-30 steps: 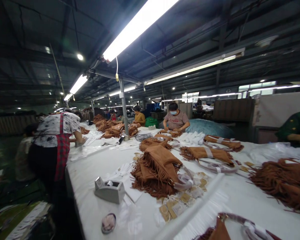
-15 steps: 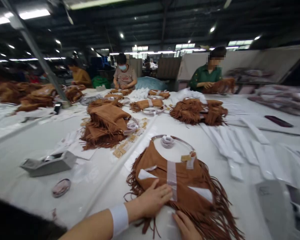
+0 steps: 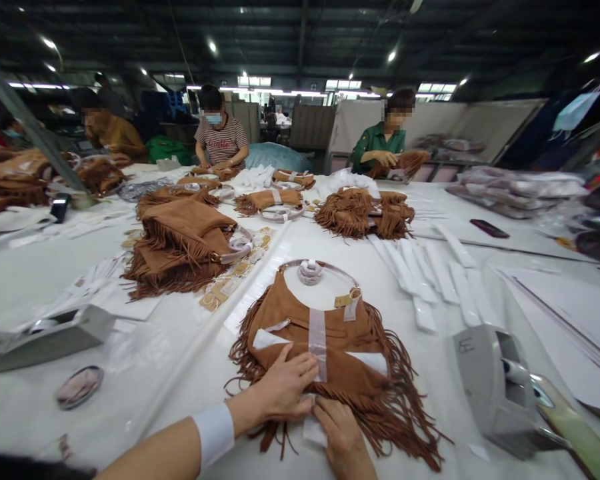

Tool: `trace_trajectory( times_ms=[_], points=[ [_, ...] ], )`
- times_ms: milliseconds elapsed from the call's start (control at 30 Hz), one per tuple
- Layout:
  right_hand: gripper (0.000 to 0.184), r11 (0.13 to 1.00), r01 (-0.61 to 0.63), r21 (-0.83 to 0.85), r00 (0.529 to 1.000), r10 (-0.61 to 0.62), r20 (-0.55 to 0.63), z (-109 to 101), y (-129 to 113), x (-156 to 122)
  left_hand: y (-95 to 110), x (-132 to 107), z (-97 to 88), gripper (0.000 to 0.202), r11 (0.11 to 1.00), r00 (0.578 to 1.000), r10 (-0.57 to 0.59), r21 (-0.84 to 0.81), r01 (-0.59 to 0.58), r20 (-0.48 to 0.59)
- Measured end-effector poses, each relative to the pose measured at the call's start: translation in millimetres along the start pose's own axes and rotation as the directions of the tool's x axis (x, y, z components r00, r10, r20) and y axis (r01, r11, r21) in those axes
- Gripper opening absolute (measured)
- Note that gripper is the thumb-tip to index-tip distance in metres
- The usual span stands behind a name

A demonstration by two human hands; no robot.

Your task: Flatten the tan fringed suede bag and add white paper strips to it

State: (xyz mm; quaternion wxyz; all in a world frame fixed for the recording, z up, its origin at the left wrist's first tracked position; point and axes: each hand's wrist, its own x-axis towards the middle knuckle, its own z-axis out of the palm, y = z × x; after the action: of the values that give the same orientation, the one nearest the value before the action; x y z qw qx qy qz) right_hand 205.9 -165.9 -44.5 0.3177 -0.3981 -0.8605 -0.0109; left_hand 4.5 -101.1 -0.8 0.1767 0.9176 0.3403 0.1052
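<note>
In the head view a brown suede handbag (image 3: 280, 307) with long fringes lies flat on the white table, its wrapped handle pointing away from me. A pale translucent strip (image 3: 317, 333) runs down across its middle, and white paper pieces show on its front. My left hand (image 3: 286, 385) rests flat on the bag's lower front, fingers stretched out beside the strip. At the bottom edge, my right hand (image 3: 341, 432) has its fingers closed on the loose end of the strip, close to my left thumb. A tan tag (image 3: 343, 301) hangs near the handle's right end.
A grey tape dispenser (image 3: 497, 393) stands right of the bag, another dispenser (image 3: 55, 337) to the left. White strips (image 3: 430, 273) lie at right. Stacked fringed bags (image 3: 180, 233) are farther back. Co-workers, including a person in green (image 3: 385, 143), work across the table.
The view has swung to the right, bringing the right dispenser fully into sight. My right hand has moved up against the bag's lower edge, nearer my left hand, which stays on the bag.
</note>
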Motion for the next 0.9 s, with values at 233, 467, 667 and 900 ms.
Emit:
trace_trajectory(
  times_ms=[233, 467, 667, 900],
  points=[
    [0.048, 0.995, -0.043, -0.094, 0.997, 0.049, 0.055, -5, -3, -3, 0, 5, 21.2, 0.041, 0.995, 0.987, -0.035, 0.083, 0.048, -0.157],
    [0.044, 0.995, 0.017, -0.099, 0.996, -0.026, -0.084, -12, -13, 15, 2, 7, 24.7, 0.038, 0.991, 0.977, -0.017, 0.129, 0.046, -0.212],
    [0.043, 0.989, 0.06, -0.138, 0.995, -0.07, -0.073, 1, -20, 5, 2, 8, 23.3, 0.039, 0.99, 0.982, -0.016, 0.135, 0.042, -0.187],
    [0.041, 0.992, 0.028, -0.127, 1.0, -0.03, -0.011, -2, -15, 10, 2, 1, 10.0, 0.044, 0.993, 0.997, 0.02, 0.115, -0.012, -0.072]
  ],
)
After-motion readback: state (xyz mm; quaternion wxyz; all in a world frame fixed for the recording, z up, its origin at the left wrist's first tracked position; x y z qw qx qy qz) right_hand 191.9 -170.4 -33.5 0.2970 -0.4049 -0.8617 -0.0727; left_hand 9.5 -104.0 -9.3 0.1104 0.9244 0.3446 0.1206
